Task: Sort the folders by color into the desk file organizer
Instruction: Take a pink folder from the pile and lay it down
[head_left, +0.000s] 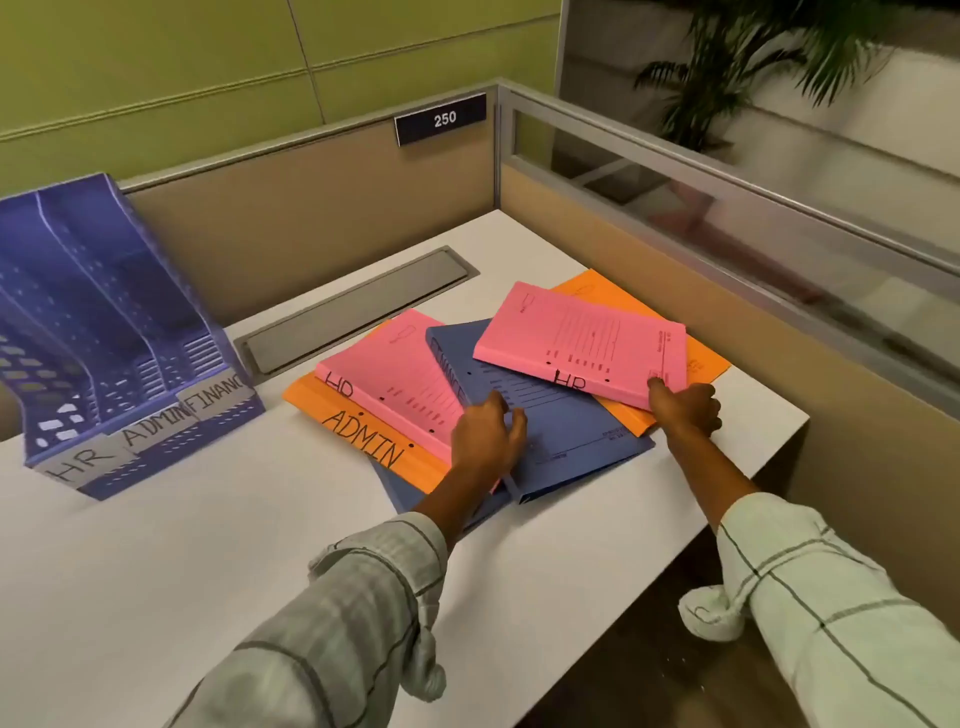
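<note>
A loose pile of folders lies on the white desk (156, 545). The top right pink HR folder (582, 340) has its near corner pinched by my right hand (685, 408). Under it lies a blue FINANCE folder (566, 431), and my left hand (485, 431) rests flat on that folder with fingers spread. Left of it are a second pink HR folder (395, 371) over an orange ADMIN folder (358, 426). Another orange folder (701, 358) and another blue one (405, 496) peek out underneath. The purple file organizer (104, 332), with slots labelled HR, ADMIN, FINANCE, stands at the left with nothing visible in its slots.
Beige cubicle partitions (322, 208) bound the desk at the back and right, with a glass strip on top at the right. A grey cable flap (358, 306) sits in the desk behind the pile. The desk's right edge (727, 488) drops off close to my right arm.
</note>
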